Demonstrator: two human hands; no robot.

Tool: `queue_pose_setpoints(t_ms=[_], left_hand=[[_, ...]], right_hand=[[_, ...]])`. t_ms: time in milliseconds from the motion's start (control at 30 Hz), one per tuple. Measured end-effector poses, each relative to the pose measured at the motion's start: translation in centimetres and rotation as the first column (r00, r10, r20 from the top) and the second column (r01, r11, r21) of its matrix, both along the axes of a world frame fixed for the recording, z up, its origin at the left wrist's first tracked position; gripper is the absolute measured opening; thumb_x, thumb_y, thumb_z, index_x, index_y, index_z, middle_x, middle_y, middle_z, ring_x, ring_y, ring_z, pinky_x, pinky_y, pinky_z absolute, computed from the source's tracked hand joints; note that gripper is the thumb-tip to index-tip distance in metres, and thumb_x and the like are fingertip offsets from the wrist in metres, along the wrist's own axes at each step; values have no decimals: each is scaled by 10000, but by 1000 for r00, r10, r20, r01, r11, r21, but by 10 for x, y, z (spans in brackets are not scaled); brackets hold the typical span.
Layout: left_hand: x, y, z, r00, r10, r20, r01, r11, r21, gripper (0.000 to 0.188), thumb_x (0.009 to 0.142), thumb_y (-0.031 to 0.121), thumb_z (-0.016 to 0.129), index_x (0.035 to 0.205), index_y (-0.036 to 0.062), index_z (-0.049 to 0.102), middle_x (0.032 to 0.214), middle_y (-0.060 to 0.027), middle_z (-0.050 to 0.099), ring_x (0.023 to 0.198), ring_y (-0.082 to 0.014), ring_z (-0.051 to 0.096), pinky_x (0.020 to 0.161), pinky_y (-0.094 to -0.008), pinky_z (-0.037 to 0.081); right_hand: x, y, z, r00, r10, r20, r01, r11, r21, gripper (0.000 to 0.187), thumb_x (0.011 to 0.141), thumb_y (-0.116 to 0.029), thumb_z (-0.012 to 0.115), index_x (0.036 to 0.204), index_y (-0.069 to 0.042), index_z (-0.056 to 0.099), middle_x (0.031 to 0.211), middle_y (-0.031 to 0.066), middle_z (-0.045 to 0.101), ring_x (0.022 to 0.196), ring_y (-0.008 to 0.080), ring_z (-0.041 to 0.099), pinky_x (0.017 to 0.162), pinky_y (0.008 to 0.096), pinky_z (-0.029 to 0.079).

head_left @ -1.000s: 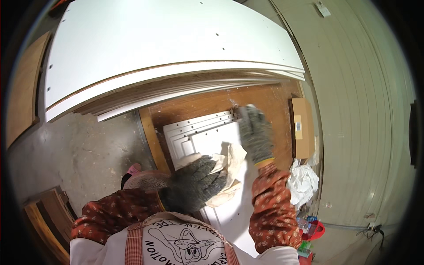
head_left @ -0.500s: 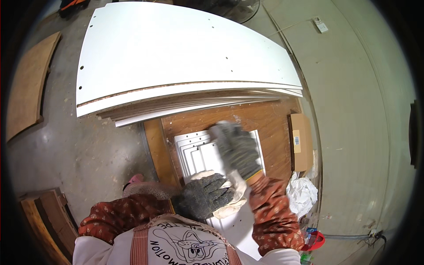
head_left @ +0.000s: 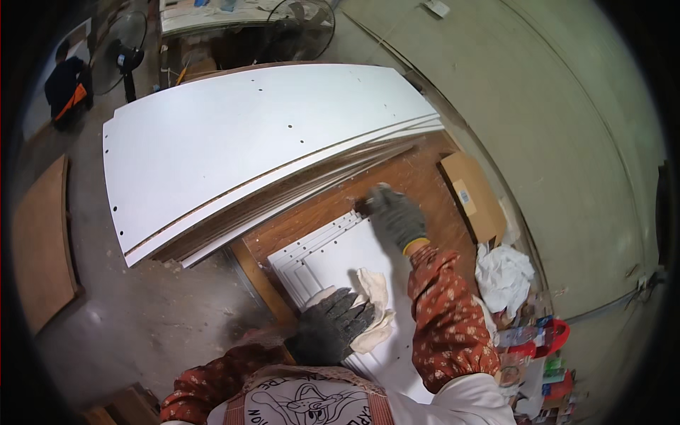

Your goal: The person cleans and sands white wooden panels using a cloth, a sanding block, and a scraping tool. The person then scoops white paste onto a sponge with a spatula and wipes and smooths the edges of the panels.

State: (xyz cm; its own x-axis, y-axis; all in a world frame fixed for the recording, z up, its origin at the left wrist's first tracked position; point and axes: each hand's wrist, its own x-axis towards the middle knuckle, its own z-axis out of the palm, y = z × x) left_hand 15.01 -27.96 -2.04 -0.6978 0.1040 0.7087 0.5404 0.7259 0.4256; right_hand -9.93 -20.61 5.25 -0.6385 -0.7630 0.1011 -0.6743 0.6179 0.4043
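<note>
A stepped stack of small white panels (head_left: 328,249) with dark drilled holes lies on a brown wooden board. My left hand (head_left: 327,327), in a dark grey knit glove, is closed on a cream cloth (head_left: 374,312) over the stack's near part. My right hand (head_left: 398,218), in a grey glove with a yellow cuff, is at the far right corner of the stack. Its fingers are curled and slightly blurred. A small dark object (head_left: 362,207) shows at its fingertips, too unclear to name.
Large white panels (head_left: 262,142) are piled beyond the board. To the right are a cardboard box (head_left: 473,197), crumpled white plastic (head_left: 504,276) and mixed bottles. Two fans (head_left: 301,28) stand farther back, and a person (head_left: 67,85) crouches far left. A brown panel (head_left: 46,241) is at left.
The view has tilted up and turned, bringing the fans and the person into sight. My right hand has moved across the panels to their far right corner; my left stays on the cloth.
</note>
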Motion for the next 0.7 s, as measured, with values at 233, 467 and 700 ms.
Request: queue_pose_setpoints(t_ms=[233, 467, 700], left_hand=[[8, -55, 24, 963, 258, 76, -247, 960, -134, 385, 828, 219, 603, 1181, 64, 597, 1111, -166, 608, 1025, -315, 600, 760, -404, 513], [-56, -109, 95, 974, 224, 21, -217, 911, 352, 584, 795, 177, 749, 1289, -17, 506, 1161, -155, 630, 999, -230, 637, 864, -328, 511], [-202, -66, 90, 698, -414, 584, 443, 891, 102, 475, 861, 297, 663, 1229, 27, 532, 1007, -115, 656, 904, -223, 635, 795, -340, 512]], right_hand=[[-2, 54, -15, 996, -78, -39, 62, 948, -314, 280, 908, -271, 487, 1149, -159, 576, 1258, 66, 557, 1078, 292, 564, 882, 422, 485], [139, -42, -37, 938, 184, 292, 92, 682, -726, 301, 794, -272, 593, 1071, -158, 625, 1114, 63, 580, 765, 277, 612, 637, 400, 491], [210, -1, -36, 981, 130, 144, 7, 720, -694, 343, 787, -234, 630, 1087, -66, 629, 1154, 146, 568, 1020, 292, 551, 827, 449, 452]])
